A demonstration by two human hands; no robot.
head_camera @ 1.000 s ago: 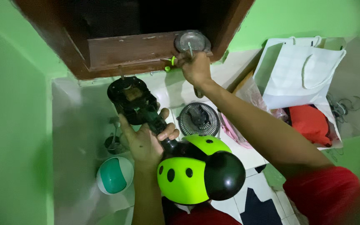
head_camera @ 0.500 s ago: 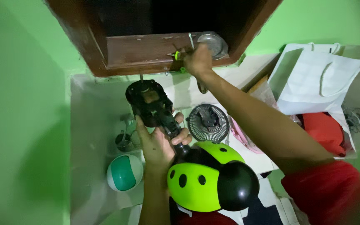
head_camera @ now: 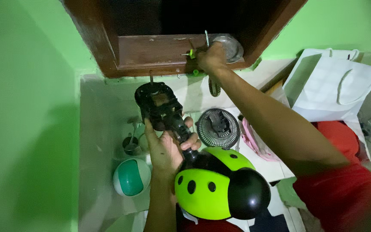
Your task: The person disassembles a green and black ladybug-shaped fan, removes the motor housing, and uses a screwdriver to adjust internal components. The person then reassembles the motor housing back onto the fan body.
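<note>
1. While your left hand stays low over the worktop, it is clenched around the neck of a black fan body; the stripped motor head sits above your fingers and the stem runs down and to the right into a lime-green, ladybird-shaped base with black spots.
2. Long axis of that fan body: upper left to lower right, head pointing away from you towards the brown wooden window frame.
3. Your right hand is stretched well ahead, up at the frame's sill, closed on a small tool with a green handle. How firmly it grips cannot be told; the fingers are partly hidden.
4. Governing relation: the fan body lies below and to the left of the right hand, well apart from it. The left hand is the nearer one and already has it; the right arm crosses above and to the right of it.
5. Surroundings: a round grey fan grille lies just right of the left hand; a green-and-white ball sits lower left; a white paper bag stands at right, and a metal dish rests on the sill.
</note>
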